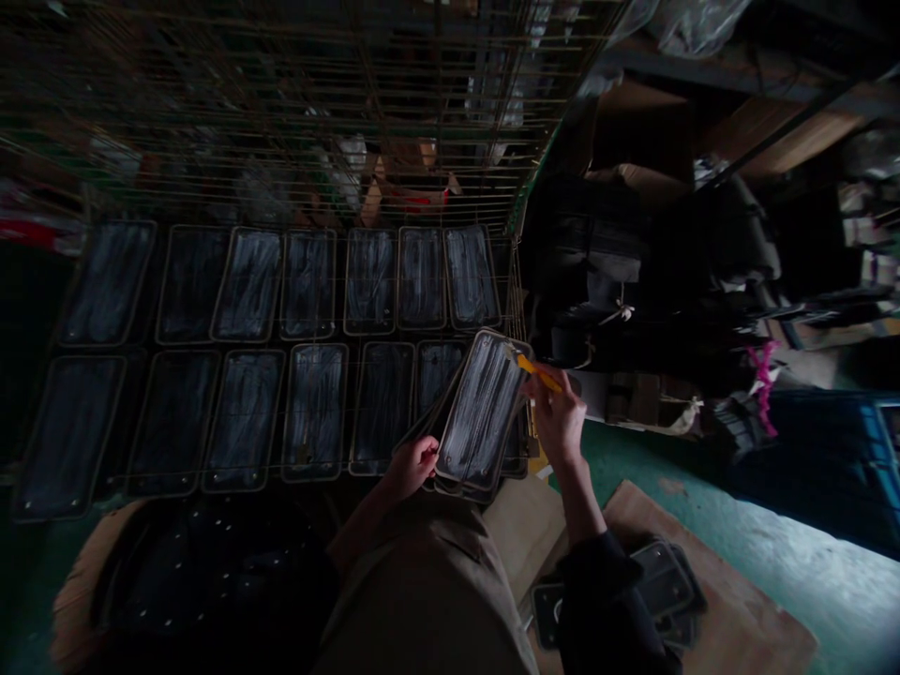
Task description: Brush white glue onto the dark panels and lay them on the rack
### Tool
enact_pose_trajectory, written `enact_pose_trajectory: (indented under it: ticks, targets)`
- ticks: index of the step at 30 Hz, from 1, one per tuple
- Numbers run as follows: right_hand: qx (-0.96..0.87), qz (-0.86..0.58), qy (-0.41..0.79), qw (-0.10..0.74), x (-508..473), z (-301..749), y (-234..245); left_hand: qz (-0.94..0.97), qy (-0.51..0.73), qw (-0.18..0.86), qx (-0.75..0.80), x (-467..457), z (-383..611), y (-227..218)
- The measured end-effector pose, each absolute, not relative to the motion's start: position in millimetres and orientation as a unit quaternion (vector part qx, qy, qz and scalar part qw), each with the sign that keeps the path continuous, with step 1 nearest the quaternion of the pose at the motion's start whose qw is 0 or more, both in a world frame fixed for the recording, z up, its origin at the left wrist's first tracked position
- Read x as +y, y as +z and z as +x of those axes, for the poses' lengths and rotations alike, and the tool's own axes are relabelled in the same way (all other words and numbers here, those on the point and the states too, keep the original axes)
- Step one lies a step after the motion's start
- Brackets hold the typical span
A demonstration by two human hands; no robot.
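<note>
My left hand [412,466] grips the lower edge of a stack of dark rounded-rectangle panels [480,412], whose top one is streaked with whitish glue. My right hand [559,417] is closed on a small brush with a yellow handle [538,368], its tip at the top panel's upper right corner. The stack is tilted above the right end of a wire rack [517,281]. Two rows of several similar coated panels [316,408] lie flat on that rack.
A wire cage shelf [316,103] rises behind the rack. A pile of more panels [661,581] rests on cardboard [745,619] on the green floor at lower right. Dark bags and clutter [633,272] stand to the right. A dark round seat [211,581] sits lower left.
</note>
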State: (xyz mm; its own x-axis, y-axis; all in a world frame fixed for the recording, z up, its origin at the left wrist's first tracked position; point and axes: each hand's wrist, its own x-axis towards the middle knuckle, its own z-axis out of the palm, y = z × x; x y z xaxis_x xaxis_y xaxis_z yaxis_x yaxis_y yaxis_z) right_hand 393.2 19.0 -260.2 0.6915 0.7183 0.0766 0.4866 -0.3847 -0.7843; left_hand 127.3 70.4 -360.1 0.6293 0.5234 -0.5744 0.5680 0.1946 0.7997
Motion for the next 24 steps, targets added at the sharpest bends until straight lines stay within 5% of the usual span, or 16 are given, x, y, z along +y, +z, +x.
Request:
enact_pose_trajectory:
  ticks: [5, 11, 24]
  targets:
    - [-0.379, -0.808, 0.169, 0.418, 24, 395, -282, 0.636, -0.022, 0.631, 0.444, 70, 129, -361]
    - [-0.321, -0.859, 0.06, 0.394, 10, 392, -278, 0.625, -0.033, 0.639, 0.448, 70, 130, -359]
    - [-0.359, -0.836, 0.104, 0.401, 10, 393, -296, 0.654, -0.035, 0.615, 0.44, 72, 131, -356]
